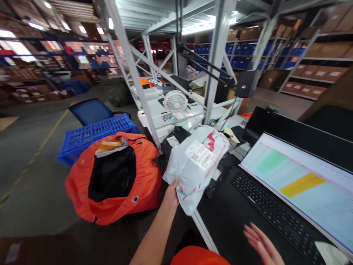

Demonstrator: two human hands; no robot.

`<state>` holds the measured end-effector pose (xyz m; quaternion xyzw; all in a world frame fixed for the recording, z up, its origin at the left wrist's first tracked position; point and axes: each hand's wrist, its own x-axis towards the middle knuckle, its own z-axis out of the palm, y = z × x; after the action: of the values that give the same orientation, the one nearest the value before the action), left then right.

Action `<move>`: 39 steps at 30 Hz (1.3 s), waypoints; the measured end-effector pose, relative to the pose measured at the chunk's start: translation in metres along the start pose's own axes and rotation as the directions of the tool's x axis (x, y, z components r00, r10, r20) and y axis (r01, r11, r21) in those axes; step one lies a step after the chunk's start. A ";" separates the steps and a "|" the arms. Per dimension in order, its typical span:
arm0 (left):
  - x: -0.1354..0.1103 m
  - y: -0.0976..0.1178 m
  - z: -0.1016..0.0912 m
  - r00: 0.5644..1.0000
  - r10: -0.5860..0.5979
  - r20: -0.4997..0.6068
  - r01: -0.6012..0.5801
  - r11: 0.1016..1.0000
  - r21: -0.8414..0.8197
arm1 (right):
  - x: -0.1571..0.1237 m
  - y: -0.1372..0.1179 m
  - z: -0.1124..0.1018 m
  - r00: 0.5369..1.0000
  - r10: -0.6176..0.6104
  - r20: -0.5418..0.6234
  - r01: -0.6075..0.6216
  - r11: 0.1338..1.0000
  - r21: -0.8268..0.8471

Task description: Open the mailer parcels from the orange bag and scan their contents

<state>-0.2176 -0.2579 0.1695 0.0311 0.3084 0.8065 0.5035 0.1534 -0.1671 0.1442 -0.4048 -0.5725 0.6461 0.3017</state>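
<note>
My left hand point(172, 193) grips the lower left edge of a white plastic mailer bag point(197, 162), thumb on top and the other fingers hidden beneath. A printed barcode label and a red mark show on the bag's upper face. Behind and below it lie black wrapped parcels point(176, 138) with white labels. To the left of the bag, a large orange sack point(146, 169) gapes, with a dark inside and a yellowish packet point(110, 145) at its rim. My right hand point(260, 241), fingers stretched out and holding nothing, hovers over the black desk near the keyboard point(275, 213).
A lit monitor point(300, 176) stands along the right side of the desk point(228, 221). Behind the sack are a blue crate point(96, 132) and a blue chair point(92, 112). Metal frame posts point(217, 59) rise beyond the parcels, near a small white fan point(175, 102).
</note>
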 end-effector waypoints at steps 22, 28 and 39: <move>-0.026 -0.152 0.064 0.952 -0.254 0.168 0.127 0.833 0.538 | 0.019 -0.078 -0.065 0.986 -0.094 0.135 0.131 0.944 -0.303; -0.018 -0.183 0.087 0.945 -0.324 -0.047 0.313 0.852 0.419 | 0.016 -0.055 -0.068 0.989 -0.146 0.018 0.142 0.915 -0.378; -0.026 -0.206 0.059 0.908 -0.279 -0.311 0.377 0.867 0.324 | -0.093 0.024 -0.153 0.806 0.001 -0.593 -0.255 0.904 -0.345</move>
<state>-0.0198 -0.1895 0.1153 -0.0296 0.5202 0.6309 0.5749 0.3340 -0.1748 0.1344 -0.6741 -0.5458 0.3772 0.3247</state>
